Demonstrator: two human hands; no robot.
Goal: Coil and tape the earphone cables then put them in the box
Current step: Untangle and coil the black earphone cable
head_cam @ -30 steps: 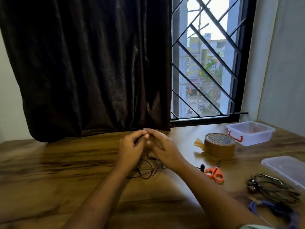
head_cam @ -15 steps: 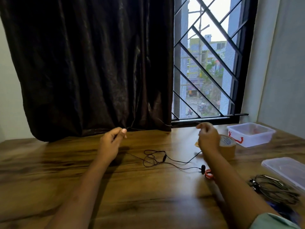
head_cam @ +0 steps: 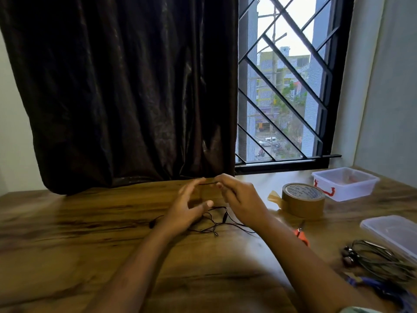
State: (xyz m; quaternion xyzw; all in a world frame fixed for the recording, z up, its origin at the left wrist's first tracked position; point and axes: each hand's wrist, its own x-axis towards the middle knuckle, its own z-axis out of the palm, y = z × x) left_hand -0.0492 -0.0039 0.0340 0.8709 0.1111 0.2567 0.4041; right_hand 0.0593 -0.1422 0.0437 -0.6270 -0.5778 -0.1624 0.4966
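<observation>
Pinching the earphone cable (head_cam: pixel 225 216), right hand (head_cam: pixel 243 199) now sits just beside the spread-fingered left hand (head_cam: pixel 187 211); earlier well apart. Slack lies at 6 o'clock.

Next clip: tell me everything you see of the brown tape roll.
The wide roll of glossy brown packing tape lies flat on the wooden table, with printed lettering on its upper face. A loose tab sticks out toward the hands. It sits right of the right hand, untouched, near the clear plastic box.
</observation>
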